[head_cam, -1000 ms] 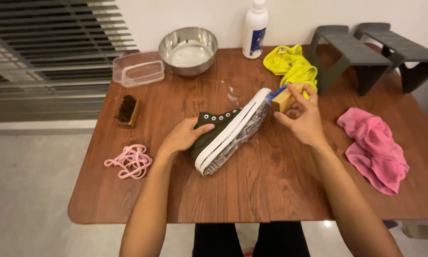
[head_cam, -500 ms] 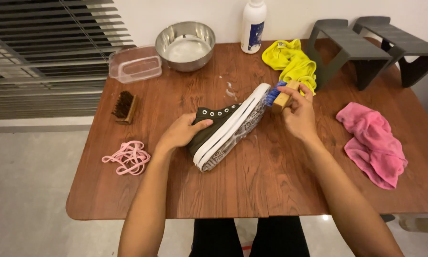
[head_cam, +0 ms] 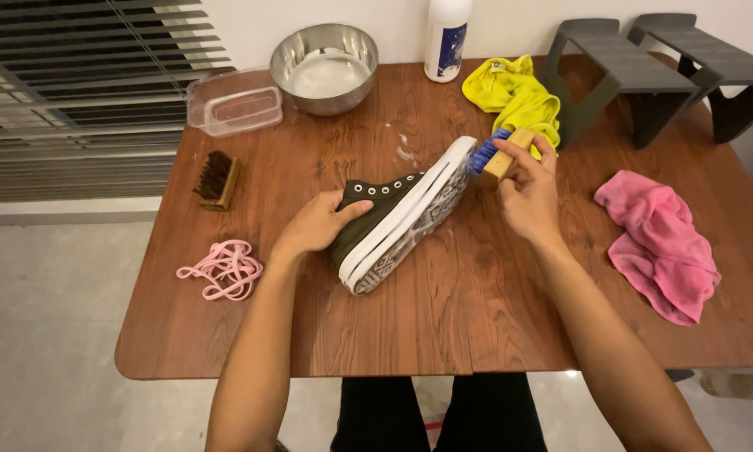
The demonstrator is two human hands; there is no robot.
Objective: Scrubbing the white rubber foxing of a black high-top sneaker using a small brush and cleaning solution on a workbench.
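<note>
A dark high-top sneaker [head_cam: 393, 219] with a white sole edge lies on its side in the middle of the brown wooden table [head_cam: 443, 326], sole turned toward my right. My left hand [head_cam: 314, 224] grips its upper near the eyelets and holds it steady. In my right hand [head_cam: 525, 191] is a wooden brush with blue bristles [head_cam: 498, 153], and the bristles press against the toe end of the sole.
A dark bristle brush [head_cam: 215, 179], pink laces [head_cam: 222, 269] and a clear plastic tub [head_cam: 233, 105] lie at the left. A steel bowl [head_cam: 324, 67] and white bottle [head_cam: 448, 38] stand at the back. Yellow cloth [head_cam: 514, 94], pink cloth [head_cam: 663, 244] and two grey stands [head_cam: 619, 75] sit at the right.
The brush in my right hand has shifted slightly along the toe end of the sole. My left hand stays on the sneaker. The view has tilted a little.
</note>
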